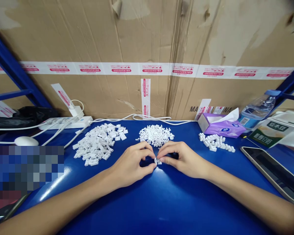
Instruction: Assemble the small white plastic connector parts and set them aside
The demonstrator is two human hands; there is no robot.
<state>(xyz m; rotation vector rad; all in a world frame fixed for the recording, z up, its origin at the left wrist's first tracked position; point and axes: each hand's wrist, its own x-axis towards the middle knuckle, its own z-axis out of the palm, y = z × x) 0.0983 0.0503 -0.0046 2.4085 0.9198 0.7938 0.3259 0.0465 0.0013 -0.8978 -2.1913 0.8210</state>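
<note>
The left hand [133, 163] and right hand [187, 160] both pinch the small clip [157, 161] between their fingertips, just nearer than the middle pile [156, 134].

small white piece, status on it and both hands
Left hand, right hand: both gripping small white piece. Pile of tiny white parts beyond, not blocking.

Brown cardboard [100, 39] stands behind a glossy blue tabletop [137, 209], between slanting blue bars [11, 63].
</note>
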